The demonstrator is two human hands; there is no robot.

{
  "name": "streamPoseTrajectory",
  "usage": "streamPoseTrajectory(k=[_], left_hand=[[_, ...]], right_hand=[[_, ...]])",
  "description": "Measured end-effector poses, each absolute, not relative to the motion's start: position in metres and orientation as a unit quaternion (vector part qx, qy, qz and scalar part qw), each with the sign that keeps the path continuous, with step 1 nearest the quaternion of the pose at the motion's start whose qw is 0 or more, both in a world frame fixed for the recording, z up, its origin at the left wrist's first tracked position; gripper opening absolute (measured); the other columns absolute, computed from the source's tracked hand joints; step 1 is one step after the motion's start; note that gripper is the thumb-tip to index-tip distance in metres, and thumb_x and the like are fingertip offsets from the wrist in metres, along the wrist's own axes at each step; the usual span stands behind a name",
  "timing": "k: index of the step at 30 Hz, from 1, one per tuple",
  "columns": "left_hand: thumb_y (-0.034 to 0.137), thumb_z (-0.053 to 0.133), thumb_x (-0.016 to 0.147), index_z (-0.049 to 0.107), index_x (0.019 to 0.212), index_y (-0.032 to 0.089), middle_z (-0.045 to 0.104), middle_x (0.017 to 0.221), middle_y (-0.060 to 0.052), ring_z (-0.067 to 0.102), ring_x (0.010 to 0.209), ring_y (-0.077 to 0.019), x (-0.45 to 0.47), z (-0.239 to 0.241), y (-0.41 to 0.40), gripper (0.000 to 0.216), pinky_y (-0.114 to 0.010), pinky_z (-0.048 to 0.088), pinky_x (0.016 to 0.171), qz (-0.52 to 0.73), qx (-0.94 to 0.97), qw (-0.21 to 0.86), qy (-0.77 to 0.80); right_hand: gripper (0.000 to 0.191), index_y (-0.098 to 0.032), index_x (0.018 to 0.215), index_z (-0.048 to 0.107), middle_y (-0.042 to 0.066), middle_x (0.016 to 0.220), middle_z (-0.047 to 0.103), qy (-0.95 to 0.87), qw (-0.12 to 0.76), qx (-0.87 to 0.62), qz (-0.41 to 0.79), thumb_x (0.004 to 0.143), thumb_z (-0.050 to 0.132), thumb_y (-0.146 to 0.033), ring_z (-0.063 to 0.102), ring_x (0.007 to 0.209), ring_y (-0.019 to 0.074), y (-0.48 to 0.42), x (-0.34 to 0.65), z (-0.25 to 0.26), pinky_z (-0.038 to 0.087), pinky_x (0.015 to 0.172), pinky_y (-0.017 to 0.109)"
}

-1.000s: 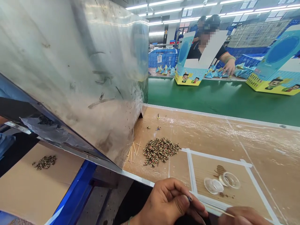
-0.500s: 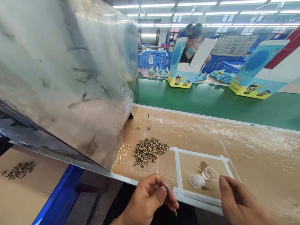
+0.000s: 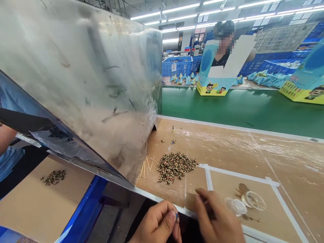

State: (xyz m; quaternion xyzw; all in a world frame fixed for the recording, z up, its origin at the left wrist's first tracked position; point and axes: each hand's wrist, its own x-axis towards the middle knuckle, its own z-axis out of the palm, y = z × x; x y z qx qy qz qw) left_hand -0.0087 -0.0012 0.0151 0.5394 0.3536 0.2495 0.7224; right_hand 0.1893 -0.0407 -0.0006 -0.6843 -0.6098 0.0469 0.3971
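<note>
My left hand [image 3: 158,224] is curled at the bottom edge of the view, with a tiny dark piece pinched between thumb and forefinger. My right hand [image 3: 219,221] is blurred just right of it, fingers drawn together over the table's near edge; a thin wooden stick seems to run from it toward two small clear round lids [image 3: 244,203] inside a white-taped rectangle [image 3: 207,175]. A heap of small brownish beads [image 3: 176,164] lies on the cardboard-covered table [image 3: 227,145], beyond my left hand. A few wooden sticks [image 3: 146,164] lie left of the heap.
A large tilted metal sheet [image 3: 83,84] fills the left half. A second small bead pile [image 3: 53,176] lies on a lower surface at left. Behind the table runs a green conveyor belt [image 3: 240,108] with colourful cartons [image 3: 215,84]. A person sits beyond it.
My right hand has moved left from beside the clear lids to close beside my left hand. My left hand stays curled on the tiny piece. The view has shifted slightly.
</note>
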Motion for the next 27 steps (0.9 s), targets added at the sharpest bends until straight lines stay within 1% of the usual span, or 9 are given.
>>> streamPoseTrajectory(k=[4, 7, 12, 14, 18, 19, 21, 23, 27], left_hand=[[0.078, 0.045, 0.097, 0.052, 0.087, 0.017, 0.054, 0.062, 0.001, 0.061, 0.063, -0.0157, -0.012, 0.019, -0.003, 0.062, -0.029, 0.047, 0.068, 0.233, 0.575, 0.678, 0.395], [0.077, 0.044, 0.098, 0.054, 0.086, 0.017, 0.055, 0.061, 0.0, 0.061, 0.064, -0.0162, -0.016, 0.02, -0.002, 0.061, -0.029, 0.047, 0.069, 0.251, 0.574, 0.66, 0.415], [0.071, 0.043, 0.101, 0.058, 0.083, 0.016, 0.062, 0.064, -0.003, 0.06, 0.064, -0.0162, -0.019, 0.015, 0.006, 0.06, -0.029, 0.048, 0.07, 0.316, 0.568, 0.622, 0.436], [0.069, 0.046, 0.101, 0.059, 0.083, 0.016, 0.063, 0.066, -0.003, 0.06, 0.065, -0.0156, -0.018, 0.015, 0.009, 0.058, -0.028, 0.049, 0.071, 0.333, 0.558, 0.614, 0.449], [0.068, 0.056, 0.098, 0.062, 0.088, 0.014, 0.066, 0.071, -0.004, 0.062, 0.066, -0.0149, -0.013, 0.016, 0.012, 0.055, -0.027, 0.051, 0.068, 0.34, 0.534, 0.635, 0.443], [0.069, 0.058, 0.096, 0.062, 0.09, 0.014, 0.066, 0.072, -0.004, 0.062, 0.066, -0.0147, -0.011, 0.017, 0.012, 0.055, -0.026, 0.051, 0.067, 0.341, 0.525, 0.644, 0.44], [0.071, 0.062, 0.093, 0.061, 0.091, 0.015, 0.066, 0.073, -0.004, 0.062, 0.066, -0.0141, -0.009, 0.018, 0.013, 0.056, -0.026, 0.052, 0.067, 0.343, 0.512, 0.656, 0.435], [0.071, 0.061, 0.093, 0.06, 0.092, 0.015, 0.065, 0.072, -0.003, 0.062, 0.066, -0.0136, -0.007, 0.02, 0.015, 0.056, -0.025, 0.052, 0.068, 0.345, 0.513, 0.658, 0.429], [0.066, 0.056, 0.099, 0.061, 0.089, 0.015, 0.065, 0.074, -0.004, 0.064, 0.068, -0.0143, -0.003, 0.027, 0.017, 0.052, -0.025, 0.053, 0.07, 0.343, 0.55, 0.639, 0.414]], right_hand=[[0.032, -0.024, 0.112, 0.071, 0.006, 0.104, 0.076, -0.626, 0.353, -0.691, 0.078, 0.107, 0.041, -0.034, 0.077, 0.08, 0.0246, 0.002, 0.172, -0.01, 0.055, 0.065, 0.035], [0.033, -0.026, 0.113, 0.074, 0.006, 0.112, 0.074, -0.634, 0.313, -0.7, 0.102, 0.105, 0.043, -0.035, 0.075, 0.074, 0.0276, 0.011, 0.176, -0.016, 0.046, 0.056, 0.036], [0.032, -0.029, 0.101, 0.074, 0.004, 0.1, 0.071, -0.634, 0.297, -0.698, 0.148, 0.101, 0.043, -0.039, 0.068, 0.066, 0.024, 0.01, 0.18, -0.017, 0.034, 0.054, 0.032], [0.035, -0.026, 0.096, 0.073, 0.007, 0.1, 0.07, -0.614, 0.314, -0.706, 0.161, 0.1, 0.041, -0.041, 0.065, 0.069, 0.0246, 0.009, 0.179, -0.018, 0.035, 0.057, 0.033], [0.039, -0.022, 0.094, 0.067, 0.011, 0.099, 0.069, -0.538, 0.388, -0.721, 0.202, 0.099, 0.041, -0.051, 0.067, 0.085, 0.0284, 0.006, 0.18, -0.013, 0.047, 0.074, 0.04], [0.04, -0.022, 0.097, 0.066, 0.009, 0.091, 0.07, -0.514, 0.408, -0.721, 0.225, 0.099, 0.041, -0.054, 0.067, 0.08, 0.027, 0.004, 0.182, -0.01, 0.049, 0.074, 0.04], [0.043, -0.022, 0.105, 0.063, 0.003, 0.071, 0.067, -0.46, 0.446, -0.713, 0.284, 0.102, 0.041, -0.059, 0.064, 0.061, 0.0216, -0.002, 0.184, -0.001, 0.051, 0.061, 0.034], [0.045, -0.022, 0.108, 0.06, -0.004, 0.057, 0.06, -0.411, 0.479, -0.695, 0.344, 0.103, 0.042, -0.063, 0.055, 0.046, 0.0162, -0.013, 0.182, 0.008, 0.046, 0.049, 0.027], [0.052, -0.021, 0.089, 0.06, -0.009, 0.051, 0.045, -0.342, 0.514, -0.658, 0.431, 0.092, 0.06, -0.073, 0.04, 0.042, 0.0085, -0.04, 0.167, 0.014, 0.031, 0.042, 0.02]])
